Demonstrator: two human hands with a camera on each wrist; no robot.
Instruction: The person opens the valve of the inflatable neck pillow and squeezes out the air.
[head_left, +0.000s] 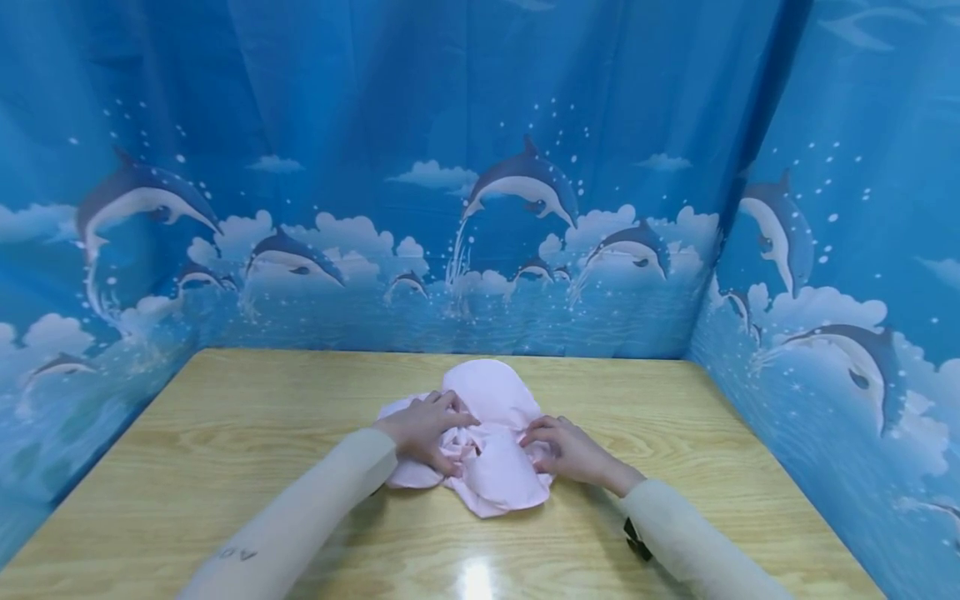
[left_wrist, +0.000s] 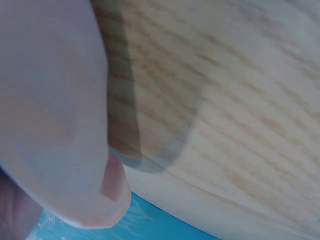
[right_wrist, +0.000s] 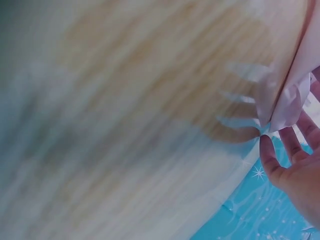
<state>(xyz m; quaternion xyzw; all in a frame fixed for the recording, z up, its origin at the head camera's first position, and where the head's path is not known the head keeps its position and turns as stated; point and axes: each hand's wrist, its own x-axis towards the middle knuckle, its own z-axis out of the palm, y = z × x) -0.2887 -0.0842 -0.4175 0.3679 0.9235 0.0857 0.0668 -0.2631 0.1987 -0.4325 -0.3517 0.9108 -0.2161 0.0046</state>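
Note:
A crumpled pink cloth piece (head_left: pixel 495 392) with broad rounded flaps lies on the table, its middle bunched into folds. My left hand (head_left: pixel 427 429) grips the bunched part from the left, thumb on the near side and fingers spread over the far side. In the left wrist view a smooth flap of the cloth (left_wrist: pixel 55 115) covers most of that hand, with one fingertip (left_wrist: pixel 114 177) showing at its edge. At the right side, my right hand (head_left: pixel 573 454) holds the cloth's edge with bent fingers. The right wrist view has its fingertips against a fold (right_wrist: pixel 292 100).
A wood-grain table (head_left: pixel 262 433) spreads out around the cloth. Blue curtains (head_left: pixel 375 167) printed with dolphins hang behind it and along both sides. A small dark object (head_left: pixel 636 540) shows at the right sleeve.

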